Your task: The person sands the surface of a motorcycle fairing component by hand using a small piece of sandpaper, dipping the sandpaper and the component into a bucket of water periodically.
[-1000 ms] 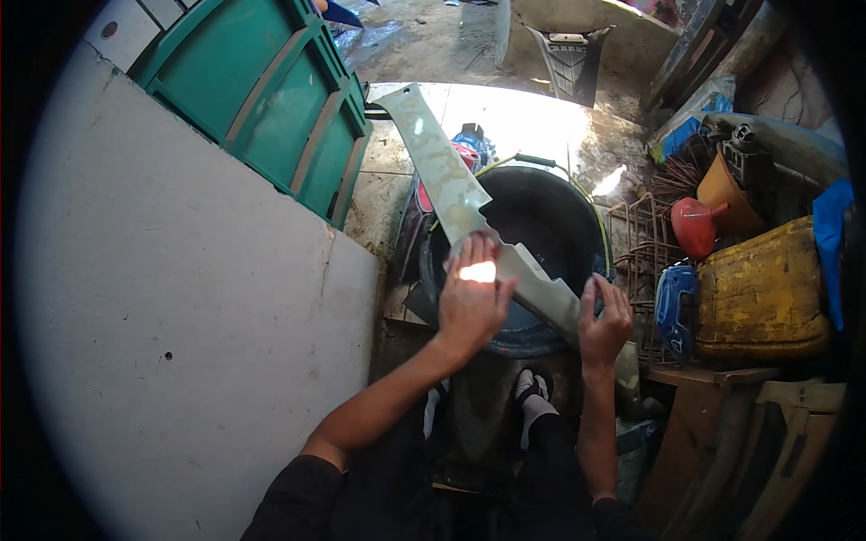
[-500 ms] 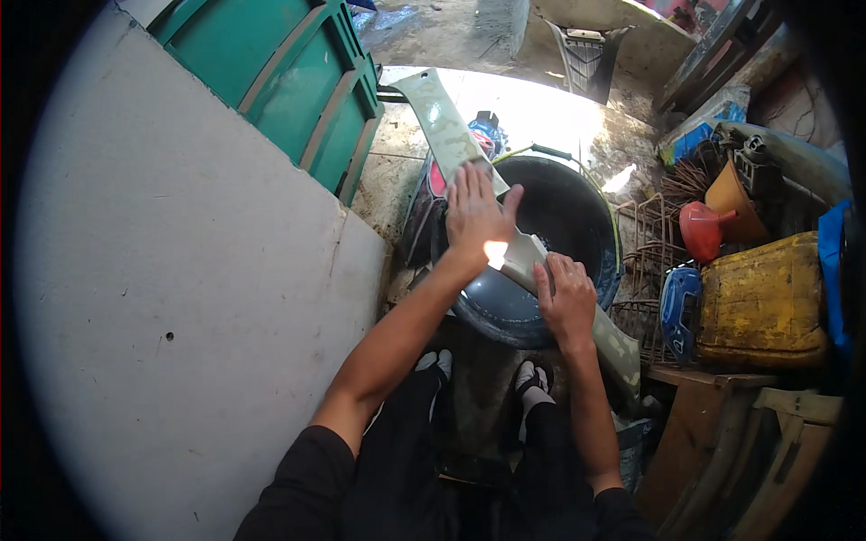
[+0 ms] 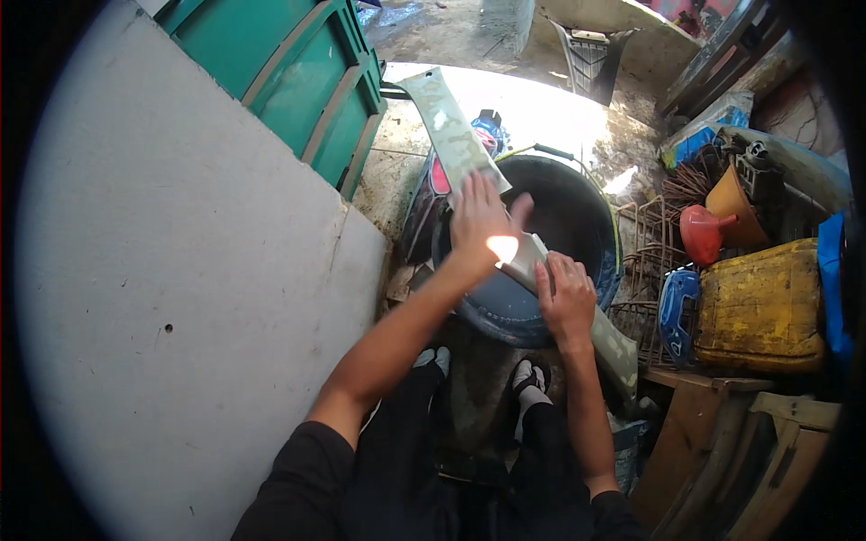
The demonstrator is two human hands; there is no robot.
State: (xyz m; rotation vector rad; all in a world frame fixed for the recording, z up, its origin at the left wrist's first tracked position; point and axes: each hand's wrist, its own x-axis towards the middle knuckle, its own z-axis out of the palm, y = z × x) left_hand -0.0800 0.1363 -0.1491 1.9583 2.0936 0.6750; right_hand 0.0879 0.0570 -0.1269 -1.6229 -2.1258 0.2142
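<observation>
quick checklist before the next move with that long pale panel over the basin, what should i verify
1. Left hand flat on the long pale panel: ok, palm lies on its upper face.
2. Right hand gripping the panel lower down: ok, fingers wrap its edge.
3. Panel resting across the dark round basin: ok, it spans the rim.
4. Lower end of the panel clear of the wooden frame: cannot tell, that end is partly hidden.
5. Feet planted near the basin: ok, both shoes show just below it.
6. Glare spot on the panel between the hands: not ok, it hides the surface there.
</observation>
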